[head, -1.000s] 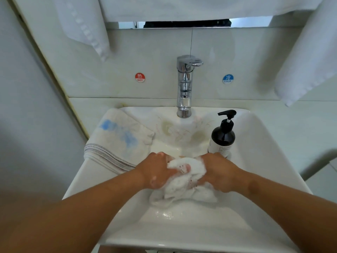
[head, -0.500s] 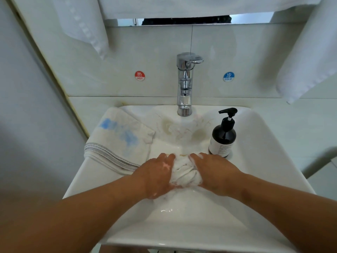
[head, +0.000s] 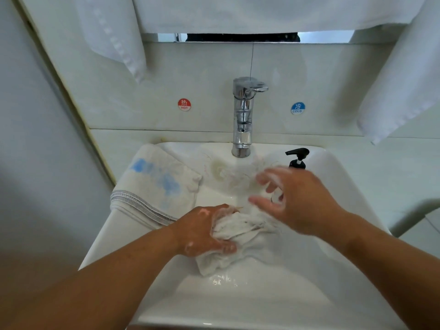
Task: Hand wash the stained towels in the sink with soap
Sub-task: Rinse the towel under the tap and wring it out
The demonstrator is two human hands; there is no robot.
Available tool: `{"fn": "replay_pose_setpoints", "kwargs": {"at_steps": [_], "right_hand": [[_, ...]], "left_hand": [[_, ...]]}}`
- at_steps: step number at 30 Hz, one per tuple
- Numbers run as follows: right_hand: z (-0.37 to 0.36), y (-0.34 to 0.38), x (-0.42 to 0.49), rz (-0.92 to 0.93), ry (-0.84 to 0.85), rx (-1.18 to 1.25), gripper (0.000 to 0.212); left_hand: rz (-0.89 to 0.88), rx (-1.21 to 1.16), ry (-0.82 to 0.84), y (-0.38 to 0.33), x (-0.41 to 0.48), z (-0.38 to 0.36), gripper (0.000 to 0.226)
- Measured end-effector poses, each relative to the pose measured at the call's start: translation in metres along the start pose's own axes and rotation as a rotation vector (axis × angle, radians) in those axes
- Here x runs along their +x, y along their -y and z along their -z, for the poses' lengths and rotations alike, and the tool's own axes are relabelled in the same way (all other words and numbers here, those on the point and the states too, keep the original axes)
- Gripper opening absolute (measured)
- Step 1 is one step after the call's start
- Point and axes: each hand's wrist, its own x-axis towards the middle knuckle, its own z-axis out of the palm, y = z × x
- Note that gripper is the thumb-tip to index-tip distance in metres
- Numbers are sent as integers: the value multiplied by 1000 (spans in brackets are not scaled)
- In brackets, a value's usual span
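Head view: the only camera, looking down into a white sink (head: 338, 186) with both forearms reaching in.
Towel in work: a wet white towel (head: 247, 236) lies bunched in the middle of the basin, sudsy, with faint dark flecks on its folds.
Left hand (head: 202, 232): curled round the towel's left end, fingers dug into the folds and thumb on top, foam on the knuckles.
Right hand (head: 302, 201): released and holding nothing, its soapy fingers spread over the basin between the towel and the faucet (head: 242, 115); motion blur hides whether its heel touches the cloth.
Waiting towel: a second towel (head: 154, 184) with a blue stain is draped over the sink's left rim, apart from the hands.
Soap: a black pump bottle (head: 297, 156) stands at the back right, partly behind the right hand.
Step in hand: probably scrubbing the first towel, the free hand between grips.
Doing it well: keep the left hand's anchor firm, take hold again close beside it, and rub the flecked folds against each other low in the basin so that suds stay inside.
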Motion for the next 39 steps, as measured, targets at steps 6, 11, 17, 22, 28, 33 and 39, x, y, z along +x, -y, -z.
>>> {"fn": "replay_pose_setpoints", "kwargs": {"at_steps": [6,11,17,22,28,33,39], "right_hand": [[66,25,56,-30,-419,145,62],[72,22,92,-63,-364,80,46],[70,20,101,-71,-392,238,35],[89,30,116,-179,-445,677,12],[101,32,107,-176,-494,616,16],[52,25,32,-182,-383,540,12],[-35,7,-30,-75,539,-4,89]], "left_hand": [[3,-37,-10,2,0,-1,81],[10,-42,-21,1,2,-1,80],[43,-72,-18,5,6,0,79],[52,-70,4,5,9,2,80],[17,36,-31,14,12,-2,78],[-14,13,-25,13,11,-3,78],[-73,16,7,1,5,-1,75]]}}
